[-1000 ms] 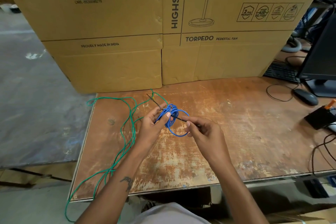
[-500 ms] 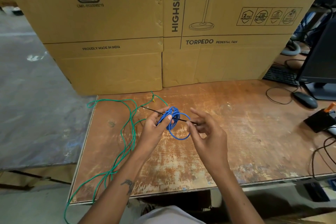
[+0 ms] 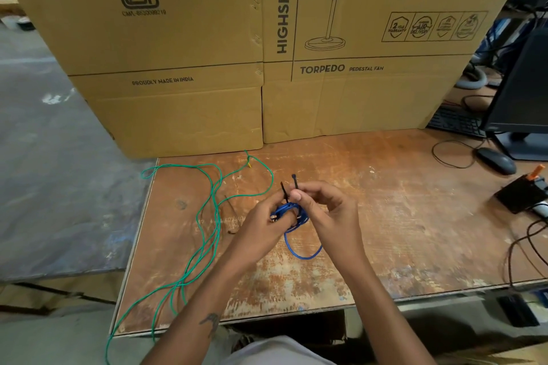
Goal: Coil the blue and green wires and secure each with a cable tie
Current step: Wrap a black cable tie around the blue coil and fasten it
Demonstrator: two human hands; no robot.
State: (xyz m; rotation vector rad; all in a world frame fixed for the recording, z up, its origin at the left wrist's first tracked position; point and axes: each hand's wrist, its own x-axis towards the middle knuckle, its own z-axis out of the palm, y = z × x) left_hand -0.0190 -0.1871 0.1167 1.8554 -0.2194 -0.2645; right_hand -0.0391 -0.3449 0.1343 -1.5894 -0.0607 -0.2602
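The blue wire (image 3: 299,252) is coiled into a small bundle held just above the wooden table (image 3: 385,216), one loop hanging below my hands. My left hand (image 3: 261,225) grips the coil. My right hand (image 3: 323,210) pinches a black cable tie (image 3: 294,181) bent around the coil, both of its ends sticking up between my fingertips. The green wire (image 3: 207,216) lies loose and uncoiled across the table's left side and drops over the front edge. A second thin cable tie (image 3: 229,206) rests on the table beside it.
Big cardboard fan boxes (image 3: 267,53) wall off the back of the table. At the right are a mouse (image 3: 496,160), keyboard (image 3: 456,121), monitor (image 3: 525,98), a black box with an orange tip (image 3: 522,192) and dark cables (image 3: 522,252).
The tie lay roughly level through the coil a second ago; now it is folded up around it with both ends upright. My hands have come together.
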